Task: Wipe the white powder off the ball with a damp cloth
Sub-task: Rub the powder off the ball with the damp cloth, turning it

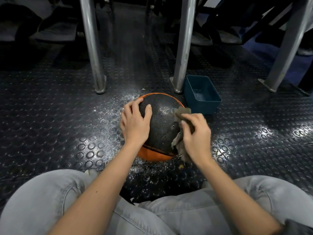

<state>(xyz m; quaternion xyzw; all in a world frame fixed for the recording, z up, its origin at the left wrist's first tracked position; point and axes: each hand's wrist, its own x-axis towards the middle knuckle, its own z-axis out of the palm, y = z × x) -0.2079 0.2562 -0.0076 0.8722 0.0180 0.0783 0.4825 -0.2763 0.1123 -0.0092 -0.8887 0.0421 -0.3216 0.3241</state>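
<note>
A black and orange ball [162, 119] sits on the studded dark floor in front of my knees. My left hand [135, 122] rests on its left side with the fingers spread over the top. My right hand [197, 133] grips a grey-brown damp cloth [182, 114] and holds it against the ball's right side; a ragged end of the cloth hangs below the hand. The black panel facing me looks wet and dark. White powder lies scattered on the floor [116, 109] around the ball.
A dark blue tub [202, 94] with a little water stands just beyond the ball on the right. Metal legs rise behind: one [92, 48] at back left, one [183, 48] beside the tub, another [286, 48] far right. My knees in grey jeans fill the bottom.
</note>
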